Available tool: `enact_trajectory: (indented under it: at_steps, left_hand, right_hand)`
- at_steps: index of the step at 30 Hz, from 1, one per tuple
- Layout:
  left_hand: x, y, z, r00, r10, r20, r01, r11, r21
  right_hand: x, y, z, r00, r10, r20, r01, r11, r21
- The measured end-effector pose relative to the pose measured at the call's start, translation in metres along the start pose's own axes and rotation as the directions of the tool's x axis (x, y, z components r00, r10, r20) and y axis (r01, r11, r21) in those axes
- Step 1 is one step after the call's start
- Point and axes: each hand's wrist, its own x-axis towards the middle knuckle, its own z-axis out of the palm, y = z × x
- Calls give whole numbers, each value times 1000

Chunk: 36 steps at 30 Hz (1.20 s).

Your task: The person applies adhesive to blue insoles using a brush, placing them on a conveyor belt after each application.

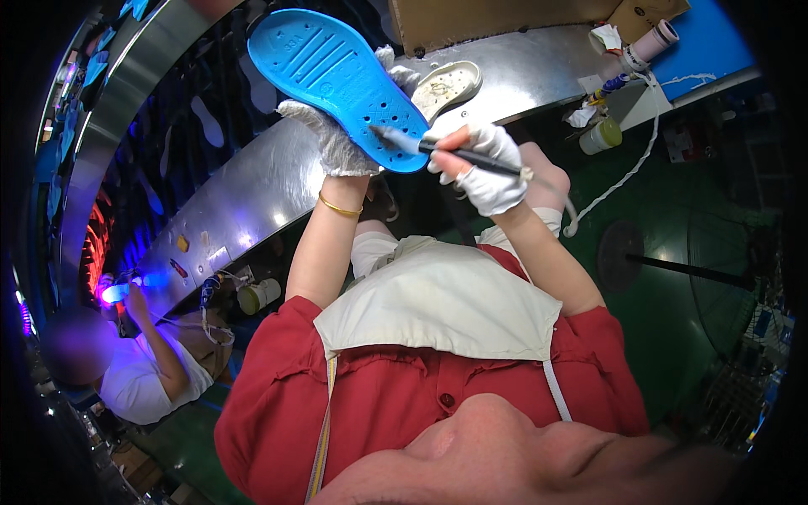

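Note:
My left hand (324,135), in a whitish knit glove, grips a bright blue shoe sole (337,76) from beneath and along its edge. The sole is tilted, showing grooves at its far end and small holes at its near end. My right hand (484,168), gloved with bare fingertips, is closed around a black-handled brush (471,156). Its bristles touch the holed end of the sole or hover just over it; I cannot tell which. Beyond that end, a cream-white sole (450,88) lies on the metal bench (522,76).
A cardboard box (471,21) stands at the bench's far side. At right are a pink tube (656,38), a capped jar (600,136) and a dangling white hose (627,185). Dark soles ride a conveyor (194,101) at left. Another person (156,379) works lower left.

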Motion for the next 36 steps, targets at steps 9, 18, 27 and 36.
enact_trajectory:
  at_steps: [9, 18, 27, 36]
  left_hand:
    - [12, 5, 11, 988, -119, 99, 113, 991, 69]
    - [5, 8, 6, 987, -103, -126, 140, 933, 331]
    - [-6, 13, 0, 970, -221, -96, 239, 934, 264]
    - [14, 28, -13, 938, -282, -202, 346, 725, 595]
  right_hand:
    - [10, 13, -16, 998, 64, -23, -52, 937, 345]
    - [5, 22, -16, 998, 54, 19, -56, 992, 110]
    - [6, 19, -19, 925, 248, 289, -362, 807, 467]
    - [15, 6, -21, 952, 229, 206, -191, 964, -188]
